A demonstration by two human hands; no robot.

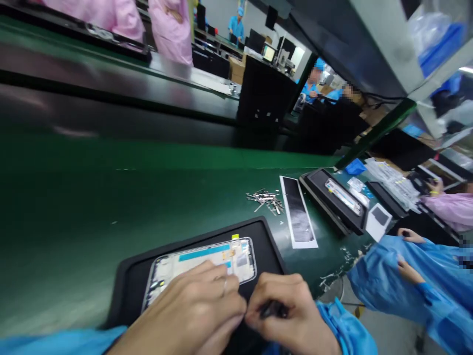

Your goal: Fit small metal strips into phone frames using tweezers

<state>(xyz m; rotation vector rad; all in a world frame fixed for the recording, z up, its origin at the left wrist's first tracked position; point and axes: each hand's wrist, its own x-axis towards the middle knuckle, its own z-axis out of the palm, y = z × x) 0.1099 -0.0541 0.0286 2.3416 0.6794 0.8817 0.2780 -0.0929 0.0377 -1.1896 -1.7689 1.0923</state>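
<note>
The phone frame (pixel 242 271) lies in a black tray (pixel 264 244) on the green table (pixel 74 212), directly in front of the person. Its upper edge carries a yellow tab (pixel 235 237), and a blue strip (pixel 201 255) runs along its inner face.

The left hand (pixel 199 305) lies across the near side of the phone frame and covers part of it. Its fingers are bent and close together, directed toward the right hand (pixel 291 315); a ring (pixel 224 286) is on one finger. The fingertips are largely hidden, so whether they grip anything cannot be told.

The right hand is positioned above the near right part of the tray, just beside the left fingertips. Its fingers are curled narrow around a dark object (pixel 273 309), whose shape is mostly concealed.

Beyond the tray lies a pile of small metal strips (pixel 266 199). A black sheet with a white border (pixel 298 212) lies to the right of the pile. Farther right, stacked trays (pixel 323 197) bear a second phone frame (pixel 343 197). A co-worker in a blue smock (pixel 384 266) is at the right.
</note>
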